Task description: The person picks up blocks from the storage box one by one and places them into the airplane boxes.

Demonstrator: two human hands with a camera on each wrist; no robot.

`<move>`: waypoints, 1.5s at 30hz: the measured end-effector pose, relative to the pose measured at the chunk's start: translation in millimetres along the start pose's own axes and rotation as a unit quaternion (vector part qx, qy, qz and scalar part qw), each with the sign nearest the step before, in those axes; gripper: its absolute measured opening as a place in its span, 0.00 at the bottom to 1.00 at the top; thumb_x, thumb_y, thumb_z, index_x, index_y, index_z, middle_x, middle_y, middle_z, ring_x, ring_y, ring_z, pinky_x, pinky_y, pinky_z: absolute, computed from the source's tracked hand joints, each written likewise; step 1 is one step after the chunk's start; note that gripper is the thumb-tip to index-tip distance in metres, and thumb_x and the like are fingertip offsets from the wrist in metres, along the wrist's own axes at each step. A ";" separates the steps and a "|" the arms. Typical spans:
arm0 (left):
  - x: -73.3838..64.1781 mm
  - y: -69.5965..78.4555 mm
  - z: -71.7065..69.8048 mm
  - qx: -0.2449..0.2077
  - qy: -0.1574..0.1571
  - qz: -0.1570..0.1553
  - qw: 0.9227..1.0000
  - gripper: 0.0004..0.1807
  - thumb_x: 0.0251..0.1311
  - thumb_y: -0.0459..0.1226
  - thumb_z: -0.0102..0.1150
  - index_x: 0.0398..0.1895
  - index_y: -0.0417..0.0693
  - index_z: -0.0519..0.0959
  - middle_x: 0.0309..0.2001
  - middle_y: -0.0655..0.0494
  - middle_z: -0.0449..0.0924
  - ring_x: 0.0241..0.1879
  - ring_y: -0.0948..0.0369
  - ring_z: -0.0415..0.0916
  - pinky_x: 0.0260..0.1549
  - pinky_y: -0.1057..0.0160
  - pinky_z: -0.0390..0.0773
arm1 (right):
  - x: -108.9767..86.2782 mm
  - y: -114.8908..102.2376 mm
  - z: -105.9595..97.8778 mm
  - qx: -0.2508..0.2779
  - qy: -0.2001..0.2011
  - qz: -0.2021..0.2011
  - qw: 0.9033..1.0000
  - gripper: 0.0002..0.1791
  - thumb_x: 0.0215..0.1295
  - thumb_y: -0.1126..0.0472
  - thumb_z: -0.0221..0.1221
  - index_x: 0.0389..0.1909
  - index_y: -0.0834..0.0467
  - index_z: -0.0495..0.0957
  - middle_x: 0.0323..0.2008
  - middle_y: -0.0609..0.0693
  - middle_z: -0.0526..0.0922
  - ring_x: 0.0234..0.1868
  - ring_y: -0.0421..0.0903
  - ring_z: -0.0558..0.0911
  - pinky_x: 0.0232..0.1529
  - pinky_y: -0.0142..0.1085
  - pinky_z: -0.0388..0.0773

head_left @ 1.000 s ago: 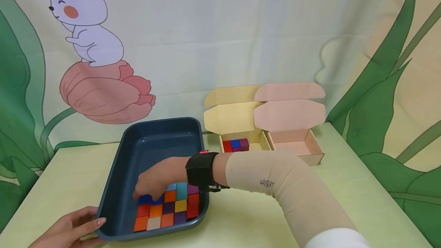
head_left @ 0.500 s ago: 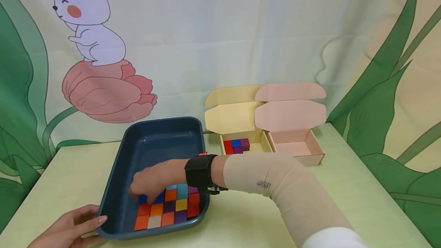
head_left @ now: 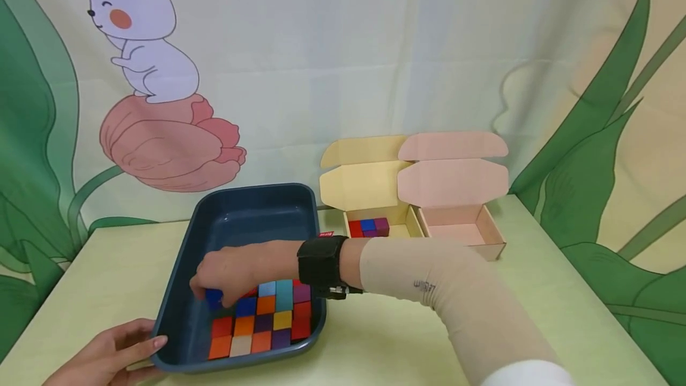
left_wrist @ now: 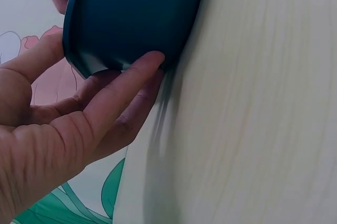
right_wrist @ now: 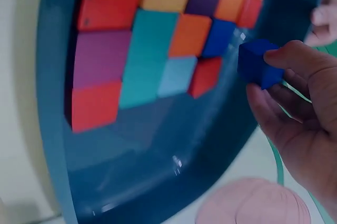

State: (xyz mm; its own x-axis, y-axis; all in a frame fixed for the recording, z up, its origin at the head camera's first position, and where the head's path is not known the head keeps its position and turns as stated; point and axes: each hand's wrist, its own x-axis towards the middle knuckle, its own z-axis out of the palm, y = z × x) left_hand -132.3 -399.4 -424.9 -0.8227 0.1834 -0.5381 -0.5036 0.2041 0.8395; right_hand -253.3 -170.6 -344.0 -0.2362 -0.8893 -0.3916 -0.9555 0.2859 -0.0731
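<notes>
My left hand (head_left: 115, 350) grips the near left corner of a dark blue tray (head_left: 257, 219). In the left wrist view its thumb lies at the rim and its other fingers press the outside from below. Over the tray's left side, my right hand (head_left: 230, 270) pinches a blue cube (right_wrist: 258, 63) between thumb and fingers, raised off the tray floor. Coloured blocks fill the tray's near right part in close rows, among them a second blue cube (head_left: 246, 307), a teal block (head_left: 284, 295) and a whitish block (head_left: 240, 345).
Behind and right of the tray stand an open yellow box (head_left: 399, 230) with several red, blue and purple cubes, and an open pink box (head_left: 455, 232) beside it. Their lids stand up against a printed cloth (head_left: 289, 106). The right forearm hides part of the tray.
My right hand has drawn the blue cube up and left, out of the block rows, leaving a gap beside the other blue cube. My left hand stays on the tray corner.
</notes>
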 end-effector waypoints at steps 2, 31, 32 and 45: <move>0.3 2.0 0.5 0.006 0.004 -0.001 1.000 0.34 0.72 0.41 0.61 0.65 0.22 0.60 0.51 0.43 0.72 0.47 0.51 0.79 0.53 0.46 0.82 | -10.0 3.6 -9.6 0.002 0.021 0.006 1.000 0.22 0.70 0.55 0.65 0.64 0.47 0.76 0.57 0.40 0.77 0.54 0.35 0.74 0.51 0.20 0.75; 0.7 -6.7 -2.0 -0.030 -0.019 0.004 0.999 0.18 0.74 0.45 0.58 0.52 0.40 0.70 0.46 0.49 0.76 0.46 0.51 0.84 0.49 0.52 0.85 | -195.7 128.0 22.9 0.003 0.134 0.134 0.982 0.16 0.64 0.63 0.67 0.53 0.57 0.83 0.48 0.52 0.85 0.44 0.47 0.82 0.46 0.33 0.83; 0.3 -7.4 -1.8 -0.031 -0.019 0.002 0.999 0.18 0.74 0.45 0.57 0.52 0.40 0.70 0.46 0.49 0.76 0.46 0.50 0.84 0.49 0.52 0.86 | -201.8 131.7 26.0 -0.002 0.132 0.133 0.982 0.15 0.64 0.64 0.68 0.51 0.58 0.83 0.47 0.52 0.86 0.42 0.46 0.82 0.45 0.33 0.83; 1.2 -13.2 -4.2 -0.054 -0.041 0.006 0.998 0.11 0.75 0.44 0.56 0.49 0.47 0.73 0.46 0.51 0.76 0.46 0.51 0.84 0.49 0.53 0.85 | -246.3 156.2 57.7 0.010 0.092 0.168 0.981 0.14 0.60 0.67 0.70 0.47 0.59 0.85 0.44 0.55 0.81 0.36 0.46 0.78 0.41 0.33 0.82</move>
State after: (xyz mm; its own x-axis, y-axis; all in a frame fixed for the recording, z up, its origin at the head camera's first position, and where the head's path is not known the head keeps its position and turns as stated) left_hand -127.7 -405.9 -436.4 -0.8062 0.2642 -0.5294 -0.5237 0.0977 0.8463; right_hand -334.2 113.7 -311.9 -0.5677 -0.7919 -0.2249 -0.8143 0.5802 0.0127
